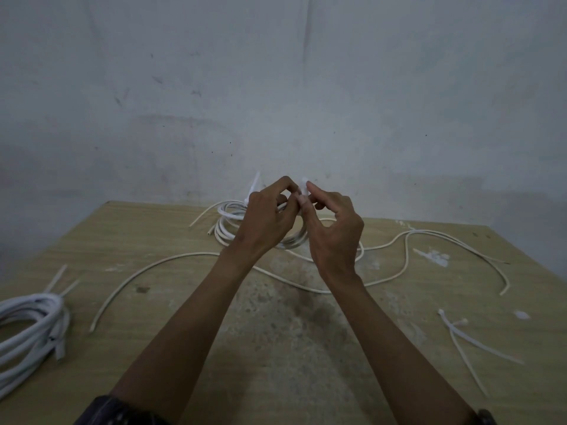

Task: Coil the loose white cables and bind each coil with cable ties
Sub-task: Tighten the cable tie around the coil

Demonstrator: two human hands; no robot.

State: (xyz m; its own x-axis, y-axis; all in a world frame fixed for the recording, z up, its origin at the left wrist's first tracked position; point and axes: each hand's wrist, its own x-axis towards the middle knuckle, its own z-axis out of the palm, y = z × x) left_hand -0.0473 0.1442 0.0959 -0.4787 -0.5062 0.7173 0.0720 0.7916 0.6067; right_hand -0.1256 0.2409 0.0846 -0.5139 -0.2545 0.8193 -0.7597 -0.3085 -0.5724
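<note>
A coil of white cable [228, 223] hangs lifted over the far middle of the wooden table [171, 302], partly hidden behind both hands. My left hand [267, 219] grips the coil's upper right part, fingers curled round its strands. My right hand [331, 228] pinches a white cable tie [304, 187] between thumb and forefinger, right at the left fingertips. Another tie's tail [254, 184] sticks up from the coil's top left. A loose white cable [153, 266] snakes across the table under my arms. A second loose cable [408, 250] curves off to the right.
A bound coil of thicker white cable [29, 326] lies at the left edge with two tie tails sticking up. Spare cable ties [466, 338] lie at the right front. White scraps [435, 256] sit near the far right. A grey wall rises behind the table.
</note>
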